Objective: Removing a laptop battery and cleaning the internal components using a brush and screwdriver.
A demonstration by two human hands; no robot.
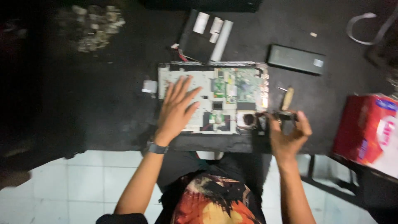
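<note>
From the head view, your left hand [176,108] lies flat, fingers spread, on the opened laptop chassis [212,97] at mid-bench [103,108], pinning it. Your right hand [289,132], at four o'clock of the chassis, pinches a small dark part [285,116] at its corner. You look mid-disassembly; the next move likely needs a steady lift. A screwdriver [287,97] lies just beyond.

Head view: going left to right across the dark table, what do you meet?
Pile of small pale bits → small white piece → left hand on the opened laptop base → right hand → red box.
</note>
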